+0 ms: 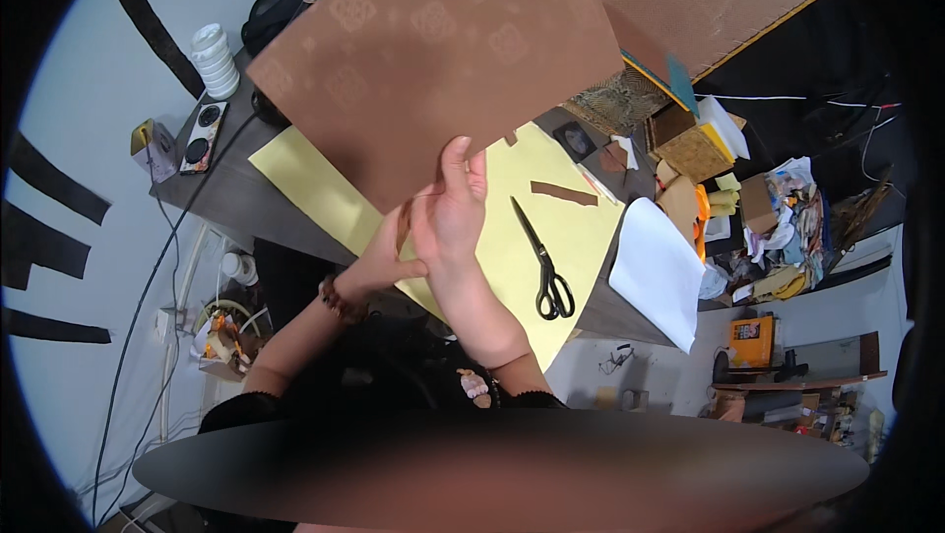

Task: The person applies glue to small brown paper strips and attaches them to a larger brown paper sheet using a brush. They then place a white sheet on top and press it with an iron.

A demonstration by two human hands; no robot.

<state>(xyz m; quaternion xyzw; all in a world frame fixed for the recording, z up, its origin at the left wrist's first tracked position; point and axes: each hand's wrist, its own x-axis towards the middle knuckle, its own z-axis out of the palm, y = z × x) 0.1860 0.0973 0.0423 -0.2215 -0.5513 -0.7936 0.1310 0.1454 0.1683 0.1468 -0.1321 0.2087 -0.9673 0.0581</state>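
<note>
The right hand (pixel 450 218) clamps a flat, brown, patterned sheet (pixel 433 61). Below the sheet, the left hand (pixel 382 255) has an unreadable grip.

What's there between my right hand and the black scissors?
In the head view, only a bare stretch of yellow sheet shows between your right hand and the black scissors.
</note>
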